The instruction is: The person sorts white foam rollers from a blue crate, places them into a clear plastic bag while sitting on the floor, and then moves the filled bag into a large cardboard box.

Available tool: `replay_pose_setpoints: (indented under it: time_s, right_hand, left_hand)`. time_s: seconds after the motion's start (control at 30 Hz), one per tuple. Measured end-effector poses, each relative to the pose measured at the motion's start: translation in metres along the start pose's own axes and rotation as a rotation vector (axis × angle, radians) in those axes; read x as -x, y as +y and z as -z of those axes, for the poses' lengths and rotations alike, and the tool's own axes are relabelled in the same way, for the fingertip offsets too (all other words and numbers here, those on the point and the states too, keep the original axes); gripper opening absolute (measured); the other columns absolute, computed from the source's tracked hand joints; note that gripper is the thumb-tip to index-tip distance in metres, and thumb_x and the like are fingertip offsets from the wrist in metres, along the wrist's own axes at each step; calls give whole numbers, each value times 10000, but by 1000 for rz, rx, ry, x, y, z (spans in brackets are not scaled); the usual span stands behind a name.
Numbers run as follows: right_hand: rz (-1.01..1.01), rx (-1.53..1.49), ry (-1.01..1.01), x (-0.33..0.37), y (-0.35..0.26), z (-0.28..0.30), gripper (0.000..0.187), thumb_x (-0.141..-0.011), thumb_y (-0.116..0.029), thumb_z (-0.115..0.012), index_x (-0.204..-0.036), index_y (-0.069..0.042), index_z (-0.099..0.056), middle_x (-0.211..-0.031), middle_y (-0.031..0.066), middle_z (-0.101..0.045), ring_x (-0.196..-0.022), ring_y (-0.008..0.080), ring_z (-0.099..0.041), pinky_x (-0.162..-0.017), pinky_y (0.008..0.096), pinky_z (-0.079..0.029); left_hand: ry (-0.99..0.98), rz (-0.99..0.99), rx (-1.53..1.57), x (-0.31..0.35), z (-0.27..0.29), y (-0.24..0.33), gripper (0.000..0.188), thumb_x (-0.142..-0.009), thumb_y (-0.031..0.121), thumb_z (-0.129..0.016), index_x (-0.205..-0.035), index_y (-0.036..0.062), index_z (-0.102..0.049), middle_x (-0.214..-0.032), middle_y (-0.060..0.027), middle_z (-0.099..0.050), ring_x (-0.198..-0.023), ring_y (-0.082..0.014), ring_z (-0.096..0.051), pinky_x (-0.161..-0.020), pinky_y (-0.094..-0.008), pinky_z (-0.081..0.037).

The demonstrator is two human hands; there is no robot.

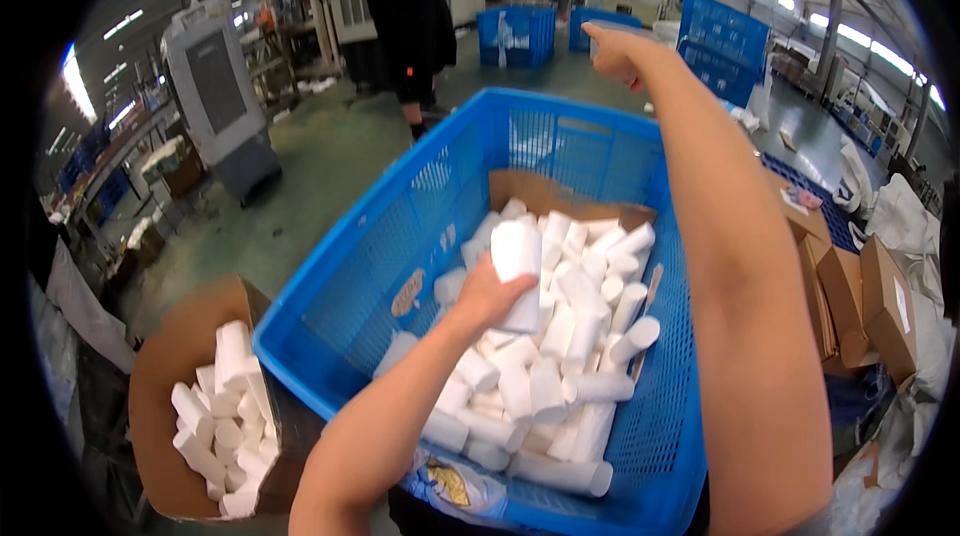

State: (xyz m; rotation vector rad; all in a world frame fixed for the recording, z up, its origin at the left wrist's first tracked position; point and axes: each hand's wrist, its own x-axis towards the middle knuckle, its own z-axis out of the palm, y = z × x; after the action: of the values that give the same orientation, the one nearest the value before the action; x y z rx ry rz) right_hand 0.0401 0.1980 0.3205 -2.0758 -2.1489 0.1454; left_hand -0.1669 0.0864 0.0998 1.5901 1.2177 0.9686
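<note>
My L hand (485, 294) wraps a smooth white cyl. roll (516, 252) over the mesh-walled blue plastic crate (340, 286). My R hand (617, 54) has index out; can't tell its grip.

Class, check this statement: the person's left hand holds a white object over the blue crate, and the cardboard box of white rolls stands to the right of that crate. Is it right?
Not quite: the head view shows the cardboard box of white rolls to the left of the blue crate. The left hand does hold a white object over that crate.
</note>
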Motion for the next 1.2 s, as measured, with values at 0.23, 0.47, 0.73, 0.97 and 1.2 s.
replay_pose_setpoints:
  time_s: [0.23, 0.47, 0.73, 0.97, 1.2]
  right_hand:
    - [239, 272, -424, 47, -24, -125, 305, -754, -107, -547, -1029, -37, -661, -924, 148, -675, -723, 237, -677, -600, 359, -538]
    - [-67, -870, -560, 109, 14, -185, 381, -890, -188, -396, -1213, -13, -496, -955, 152, -635, -686, 222, -662, -592, 333, -557]
    - [-36, -1026, -635, 126, -6, -183, 722, -905, -616, -321, -1377, -70, -309, -1177, 218, -520, -932, 281, -635, -660, 349, -571]
    - [-4, -1048, -651, 135, -19, -185, 709, -905, -590, -347, -1376, -65, -276, -1212, 227, -492, -952, 301, -622, -678, 382, -569]
    - [-75, -1015, -574, 141, -24, -194, 839, -868, -576, -474, -1413, -30, -144, -1177, 221, -477, -937, 306, -598, -657, 373, -574]
  left_hand:
    - [-105, 115, -151, 9, 12, 4, 730, -668, 375, -695, -1163, -100, -447, -1080, -261, -587, -933, -332, -616, -804, -374, -488]
    - [-141, 76, -263, 2, -5, -16, 758, -647, 402, -678, -1144, -121, -445, -1055, -285, -593, -958, -356, -616, -820, -385, -484]
    - [-140, 124, -180, 8, -4, -28, 724, -655, 359, -673, -1180, -96, -467, -1047, -242, -609, -940, -331, -623, -804, -375, -489]
    - [-124, 167, -3, 13, 5, -17, 507, -694, 276, -646, -1099, -22, -577, -1002, -181, -632, -906, -273, -626, -772, -355, -488]
    - [-185, 125, -49, 12, 0, -7, 402, -755, 291, -652, -1062, 35, -619, -969, -128, -659, -879, -226, -626, -744, -334, -484]
